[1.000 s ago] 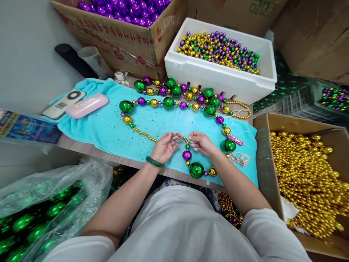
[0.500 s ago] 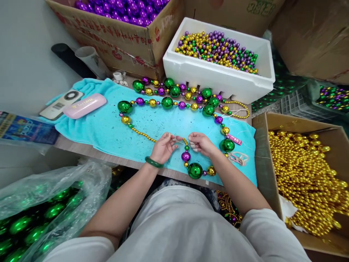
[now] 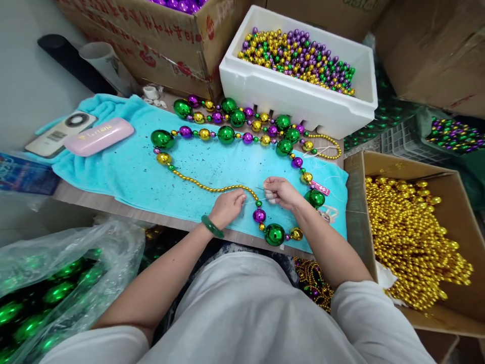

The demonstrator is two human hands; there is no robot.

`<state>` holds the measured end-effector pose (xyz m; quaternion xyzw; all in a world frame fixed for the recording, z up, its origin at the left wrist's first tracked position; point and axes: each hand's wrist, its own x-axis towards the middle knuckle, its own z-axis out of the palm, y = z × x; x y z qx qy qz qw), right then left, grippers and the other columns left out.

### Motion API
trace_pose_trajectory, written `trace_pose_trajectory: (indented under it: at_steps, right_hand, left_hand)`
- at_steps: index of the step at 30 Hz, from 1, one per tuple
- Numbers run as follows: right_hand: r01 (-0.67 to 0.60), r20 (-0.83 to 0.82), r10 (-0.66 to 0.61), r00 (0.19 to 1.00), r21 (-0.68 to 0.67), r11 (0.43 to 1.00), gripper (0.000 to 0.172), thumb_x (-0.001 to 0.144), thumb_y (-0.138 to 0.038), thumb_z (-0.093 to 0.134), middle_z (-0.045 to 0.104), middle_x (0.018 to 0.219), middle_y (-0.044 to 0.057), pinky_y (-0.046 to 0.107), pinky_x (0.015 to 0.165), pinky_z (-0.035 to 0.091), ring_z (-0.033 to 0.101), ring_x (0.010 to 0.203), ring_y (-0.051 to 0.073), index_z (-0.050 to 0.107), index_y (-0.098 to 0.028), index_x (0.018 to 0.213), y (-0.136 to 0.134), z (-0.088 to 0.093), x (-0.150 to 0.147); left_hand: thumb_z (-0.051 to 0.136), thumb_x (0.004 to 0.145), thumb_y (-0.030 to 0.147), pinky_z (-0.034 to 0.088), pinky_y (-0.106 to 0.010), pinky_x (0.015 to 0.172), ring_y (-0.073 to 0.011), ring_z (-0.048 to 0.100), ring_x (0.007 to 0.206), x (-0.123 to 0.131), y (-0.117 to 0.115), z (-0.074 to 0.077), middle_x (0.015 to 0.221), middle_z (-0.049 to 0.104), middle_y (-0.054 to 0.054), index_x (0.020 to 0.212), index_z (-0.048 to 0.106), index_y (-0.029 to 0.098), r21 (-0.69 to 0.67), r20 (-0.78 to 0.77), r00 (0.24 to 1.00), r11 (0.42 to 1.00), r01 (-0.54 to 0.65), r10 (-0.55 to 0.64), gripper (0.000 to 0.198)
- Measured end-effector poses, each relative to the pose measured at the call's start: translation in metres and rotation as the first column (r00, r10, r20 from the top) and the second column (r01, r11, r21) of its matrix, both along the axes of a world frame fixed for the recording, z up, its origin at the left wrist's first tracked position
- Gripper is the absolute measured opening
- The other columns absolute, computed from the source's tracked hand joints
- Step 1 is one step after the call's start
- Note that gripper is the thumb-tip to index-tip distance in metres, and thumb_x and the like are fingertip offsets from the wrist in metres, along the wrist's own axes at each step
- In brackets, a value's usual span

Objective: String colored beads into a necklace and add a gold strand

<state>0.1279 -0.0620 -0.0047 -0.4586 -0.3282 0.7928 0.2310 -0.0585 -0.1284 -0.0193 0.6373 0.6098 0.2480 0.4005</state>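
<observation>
A bead necklace point(image 3: 226, 135) of green, purple and gold balls lies in a loop on the blue towel point(image 3: 212, 164). Its stretch of small gold beads point(image 3: 200, 186) runs just above my left hand point(image 3: 227, 207), whose fingers are pinched on a thin clear thread point(image 3: 253, 201). That thread crosses the necklace beside a small green bead and leads to my right hand point(image 3: 282, 193), also closed in a pinch. A fine strand end sticks out left of the right fingertips. A green bangle point(image 3: 212, 226) circles my left wrist.
Behind the towel stands a white foam box point(image 3: 291, 86) of small mixed beads. On the right, a cardboard box point(image 3: 356, 202) holds gold bead strings. A pink case point(image 3: 99, 137) and a phone point(image 3: 62, 134) lie at the left. Pink-handled thread snips point(image 3: 329, 215) sit by my right forearm.
My left hand has drawn back from the gold beads, and the thread now stretches between both hands. The gold strand lies in a smooth curve above the left hand. The view has shifted slightly.
</observation>
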Motion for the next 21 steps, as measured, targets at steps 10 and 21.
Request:
trace_pose_trajectory:
  at_steps: [10, 21]
  right_hand:
    - [0.212, -0.112, -0.215, 0.970, -0.038, 0.977, 0.027, 0.060, -0.018, 0.069, 0.037, 0.046, -0.007, 0.015, 0.034, 0.023, 0.045, 0.042, 0.009, 0.043, -0.019, 0.067, 0.0049, -0.0057, 0.0024]
    - [0.315, -0.075, -0.315, 0.946, -0.006, 0.949, 0.026, 0.065, -0.020, 0.067, 0.036, 0.046, -0.006, 0.015, 0.037, 0.028, 0.062, 0.065, 0.017, 0.042, -0.020, 0.068, 0.0023, -0.0110, 0.0027]
  left_hand:
    - [0.070, 0.070, 0.036, 0.036, -0.017, 0.050, -0.0142, 0.062, 0.074, -0.0025, 0.0006, -0.0025, 0.058, 0.055, 0.000, 0.065, 0.052, 0.017, -0.474, 0.764, 0.403, 0.862, -0.181, 0.504, 0.027]
    - [0.075, 0.066, 0.035, 0.041, -0.017, 0.054, -0.0150, 0.063, 0.076, 0.0005, -0.0020, -0.0045, 0.059, 0.051, 0.001, 0.063, 0.051, 0.016, -0.460, 0.819, 0.325, 0.880, -0.124, 0.473, 0.031]
